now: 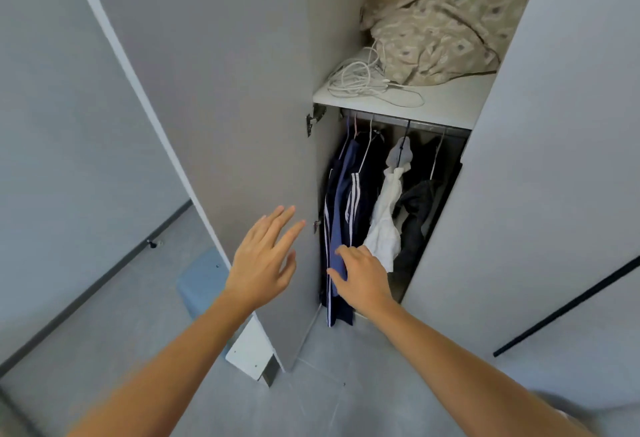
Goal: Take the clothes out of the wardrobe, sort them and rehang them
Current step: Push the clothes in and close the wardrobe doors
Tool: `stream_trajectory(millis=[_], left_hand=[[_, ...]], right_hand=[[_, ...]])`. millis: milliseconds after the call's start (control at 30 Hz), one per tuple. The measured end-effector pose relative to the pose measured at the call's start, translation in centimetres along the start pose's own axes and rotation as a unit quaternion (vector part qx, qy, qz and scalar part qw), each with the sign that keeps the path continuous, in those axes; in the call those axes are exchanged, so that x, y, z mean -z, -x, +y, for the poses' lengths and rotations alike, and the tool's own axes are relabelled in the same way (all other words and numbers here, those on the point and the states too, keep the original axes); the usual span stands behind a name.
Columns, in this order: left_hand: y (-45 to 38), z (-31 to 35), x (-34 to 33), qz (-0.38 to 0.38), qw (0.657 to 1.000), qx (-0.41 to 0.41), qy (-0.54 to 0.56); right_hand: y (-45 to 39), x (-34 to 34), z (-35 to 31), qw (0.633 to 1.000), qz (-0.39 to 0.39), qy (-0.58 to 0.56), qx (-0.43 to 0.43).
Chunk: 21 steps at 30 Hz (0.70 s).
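1. You stand on a grey floor [346, 384] facing a tall grey wardrobe [554, 194]; its left door [242, 107] is swung open toward you, and a pale blue object [202, 281] lies on the floor behind that door.
2. On the wardrobe's white shelf [450, 97] you have a crumpled beige patterned cloth [446, 35] with a coil of white cable [360, 82] just beside it, at the shelf's front left.
3. Below the shelf, a metal rail [415, 125] carries the hanging clothes: a dark navy garment with white stripes [349, 201] on the left, a blue garment [337, 229] against it, a white garment [386, 218] in the middle, and dark grey clothes [417, 215] to the right.
4. Your right hand [363, 277] reaches into the opening, low on the left-hand clothes; its fingers [341, 253] are loosely bent and touch the blue garment, while the thumb lies against the fabric lower down. You cannot tell whether cloth is actually pinched.
5. Your left hand [265, 256] is spread flat with fingers extended, holding nothing, over the inner face of the open door near its edge, just left of the clothes.
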<state>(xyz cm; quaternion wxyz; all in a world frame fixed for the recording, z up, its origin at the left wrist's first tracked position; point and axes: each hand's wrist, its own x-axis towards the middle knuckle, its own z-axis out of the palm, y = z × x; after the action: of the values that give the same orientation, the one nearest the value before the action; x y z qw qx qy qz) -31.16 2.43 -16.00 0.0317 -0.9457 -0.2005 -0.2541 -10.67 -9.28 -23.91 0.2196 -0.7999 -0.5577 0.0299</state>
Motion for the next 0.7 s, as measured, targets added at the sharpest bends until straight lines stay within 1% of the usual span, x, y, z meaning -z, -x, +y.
stream_trajectory(millis=[100,167,267,333,400,467,600,700], left_hand=[[-0.5,1.9,-5.9,-0.089,0.994,0.058,-0.004],[-0.3,2.6,-9.7,-0.137,0.987,0.082,-0.011],[0.8,3.1,-15.8,-0.187,0.977,0.102,-0.012],[2.2,2.9,-20.5,-0.215,0.969,0.124,-0.003],[4.4,2.4,-26.3,-0.240,0.959,0.151,0.016],[7.3,1.9,-33.2,-0.258,0.951,0.165,0.035],[14.2,0.5,-48.6,-0.309,0.938,0.145,0.053],[19.0,-1.4,-59.8,-0.347,0.924,0.152,0.044]], right_hand=[[0.7,-1.2,5.7,1.000,-0.014,-0.001,0.000],[0.8,-2.7,9.0,1.000,-0.028,-0.001,-0.002],[0.7,-6.4,13.2,0.998,-0.058,-0.004,-0.006],[0.9,-10.3,15.6,0.997,-0.077,-0.014,-0.011],[1.8,-15.7,18.2,0.995,-0.098,-0.020,-0.019],[3.1,-22.4,21.1,0.992,-0.118,-0.019,-0.030],[5.4,-37.5,27.3,0.988,-0.147,-0.017,-0.045],[5.3,-48.0,31.5,0.984,-0.172,-0.022,-0.049]])
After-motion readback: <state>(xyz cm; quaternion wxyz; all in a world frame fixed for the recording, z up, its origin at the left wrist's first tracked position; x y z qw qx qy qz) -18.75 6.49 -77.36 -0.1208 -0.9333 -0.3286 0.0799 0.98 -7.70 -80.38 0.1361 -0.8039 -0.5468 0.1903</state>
